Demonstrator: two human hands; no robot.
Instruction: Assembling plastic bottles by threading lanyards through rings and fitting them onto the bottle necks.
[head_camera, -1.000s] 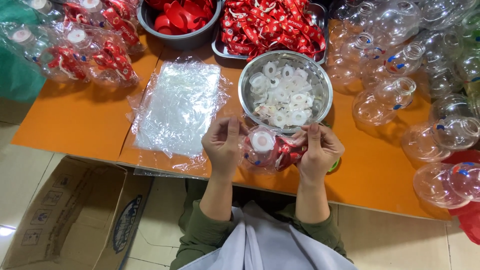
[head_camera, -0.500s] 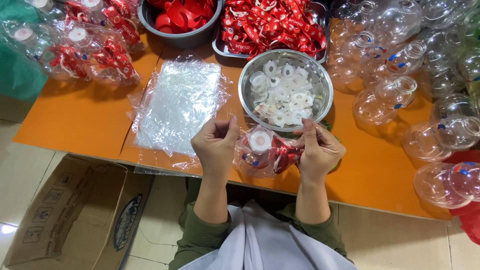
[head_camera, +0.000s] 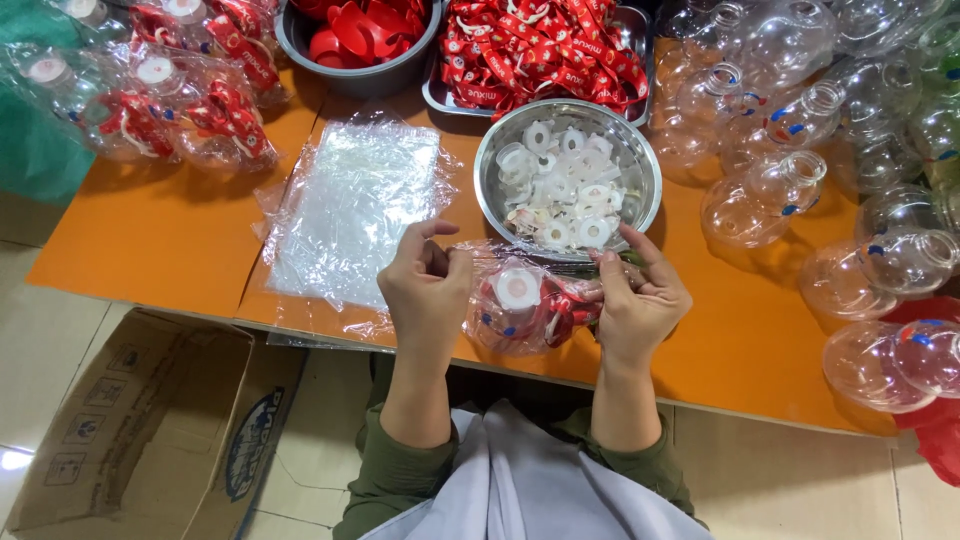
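Item in hand: one clear bagged bottle (head_camera: 520, 310) with white cap and red strap inside, held at the near edge of the orange table (head_camera: 150, 250); left hand (head_camera: 428, 290) pinches the bag's mouth at 9 o'clock, right hand (head_camera: 640, 300) closed on it at 3 o'clock. At 12 o'clock, steel bowl of white caps (head_camera: 568, 180); at 10 o'clock, stack of clear bags (head_camera: 350, 210); at 2 o'clock, empty clear bottles (head_camera: 800, 130).

Left hand (head_camera: 428, 290) pinching, fingers curled; right hand (head_camera: 638, 300) likewise
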